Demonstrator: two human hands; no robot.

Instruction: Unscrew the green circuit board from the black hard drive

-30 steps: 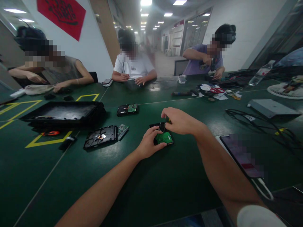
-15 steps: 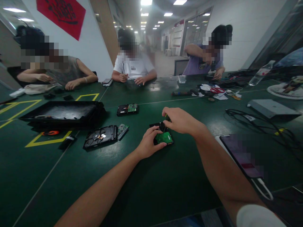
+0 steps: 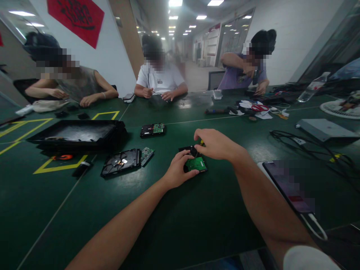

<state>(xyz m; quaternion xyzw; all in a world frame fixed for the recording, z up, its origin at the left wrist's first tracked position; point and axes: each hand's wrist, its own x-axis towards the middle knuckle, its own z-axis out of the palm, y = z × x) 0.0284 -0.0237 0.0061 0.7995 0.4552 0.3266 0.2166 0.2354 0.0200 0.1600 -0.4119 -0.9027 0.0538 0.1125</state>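
Note:
A hard drive (image 3: 198, 164) with a green circuit board lies on the green table in front of me. My left hand (image 3: 176, 171) grips it from the left, thumb along the near edge and fingers across the top. Above its far part, my right hand (image 3: 215, 144) is closed around a small screwdriver (image 3: 202, 142), whose yellow handle shows between the fingers. The screwdriver points down at the dark part of the drive; its tip is too small to make out. Left of my hands lie another hard drive (image 3: 121, 163) and a loose circuit board (image 3: 147, 156).
A third drive (image 3: 152, 130) lies farther back. At the left stands a black tray (image 3: 75, 131). On the right are a phone (image 3: 287, 185) with a white cable, black cables (image 3: 303, 144) and a grey metal box (image 3: 326, 129). Several people sit across the table.
The view has shifted slightly, and more of the screwdriver's yellow handle shows in my right hand. My left hand stays on the drive. A dark tool now shows by the right-hand person's raised hand.

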